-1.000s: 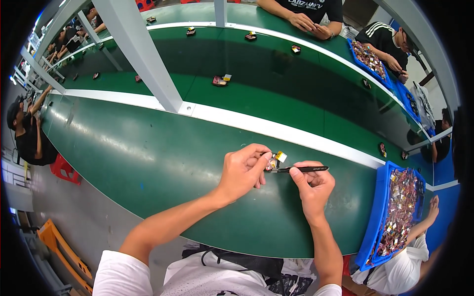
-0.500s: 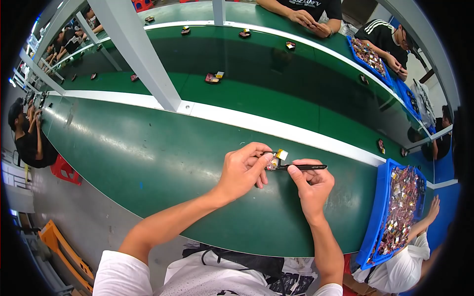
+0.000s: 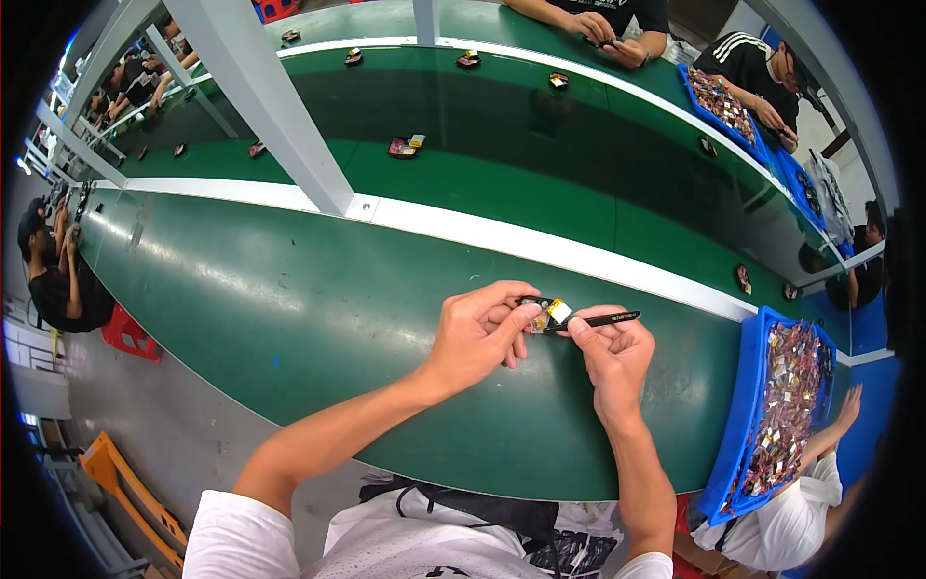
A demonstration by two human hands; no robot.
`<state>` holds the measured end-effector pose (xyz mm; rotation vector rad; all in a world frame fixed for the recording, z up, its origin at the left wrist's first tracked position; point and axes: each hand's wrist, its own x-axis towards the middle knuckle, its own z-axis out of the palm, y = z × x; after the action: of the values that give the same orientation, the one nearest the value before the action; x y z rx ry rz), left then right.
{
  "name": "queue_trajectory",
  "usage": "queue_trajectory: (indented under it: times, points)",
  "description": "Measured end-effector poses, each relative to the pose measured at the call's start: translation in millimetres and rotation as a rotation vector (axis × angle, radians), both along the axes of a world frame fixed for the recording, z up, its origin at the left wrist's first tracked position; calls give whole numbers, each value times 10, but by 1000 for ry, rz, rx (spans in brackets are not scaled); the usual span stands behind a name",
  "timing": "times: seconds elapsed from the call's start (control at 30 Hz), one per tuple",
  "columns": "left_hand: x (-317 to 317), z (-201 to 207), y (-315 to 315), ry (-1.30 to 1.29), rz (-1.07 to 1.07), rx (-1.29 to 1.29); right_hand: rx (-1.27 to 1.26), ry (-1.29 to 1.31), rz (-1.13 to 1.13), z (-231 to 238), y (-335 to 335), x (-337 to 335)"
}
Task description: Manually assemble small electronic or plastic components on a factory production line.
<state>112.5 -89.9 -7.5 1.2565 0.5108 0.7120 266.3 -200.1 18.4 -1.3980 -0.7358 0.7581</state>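
Over the green worktop, my left hand (image 3: 471, 333) pinches a small black electronic housing (image 3: 530, 302) between thumb and fingers. Part of the housing is hidden behind the fingertips. A small silver battery with a yellow end (image 3: 559, 311) lies at the housing's right side. My right hand (image 3: 617, 362) is closed around black tweezers (image 3: 615, 317), which point left toward the housing. Their tips reach the area just below the battery; whether they grip anything there is too small to tell.
A blue tray (image 3: 730, 425) heaped with small wired parts stands on the right. Beyond the white rail (image 3: 453, 229), a green conveyor (image 3: 502, 183) carries several black housings, one with a battery (image 3: 406, 147). A grey post (image 3: 265, 106) rises at left. Co-workers sit around the line.
The battery has come down and nearer the housing, and the tweezers have tilted slightly upward at their right end. Housings on the conveyor have shifted a little left.
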Motion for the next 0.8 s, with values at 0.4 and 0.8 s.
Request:
queue_trajectory:
  times: [0.4,0.8]
  points:
    - [-106,-72,120,10,3,-68,-25,39,55,23,84,-59]
    - [-139,-45,176,93,21,-87,17,-64,94,-78,118,-82]
